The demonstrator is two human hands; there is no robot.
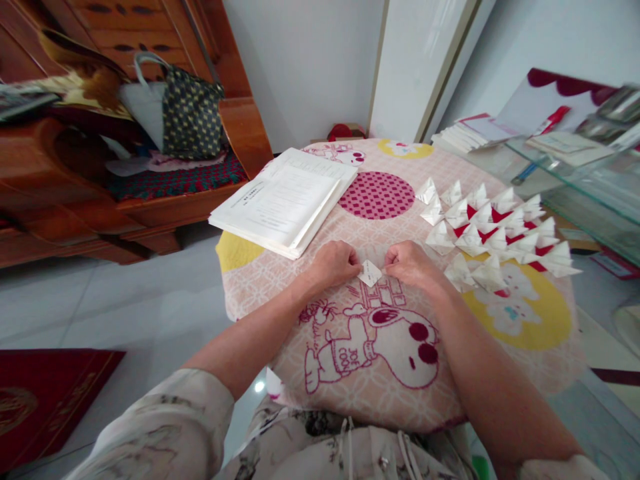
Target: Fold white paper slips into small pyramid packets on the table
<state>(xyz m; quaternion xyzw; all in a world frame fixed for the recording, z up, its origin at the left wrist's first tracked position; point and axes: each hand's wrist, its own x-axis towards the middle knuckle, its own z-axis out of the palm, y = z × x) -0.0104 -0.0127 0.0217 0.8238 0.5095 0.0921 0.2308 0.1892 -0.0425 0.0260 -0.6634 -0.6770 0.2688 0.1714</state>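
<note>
A small folded piece of white printed paper (371, 274) is held between my two hands, over the middle of the cloth-covered round table (390, 413). My left hand (336, 262) pinches its left corner between thumb and fingers. On the opposite corner, my right hand (407, 264) is closed in a similar pinch. To the right of my hands stand several folded paper pieces (483, 217) with pointed tips, set out in rows, with red showing between some of them. Beyond my left hand lies a stack of printed paper sheets (280, 203).
At the right is a glass shelf (575, 193) with papers and a red marker (553, 120). A wooden bench (200, 193) with a patterned bag (193, 113) stands at the left. A red mat (55, 400) lies on the tiled floor.
</note>
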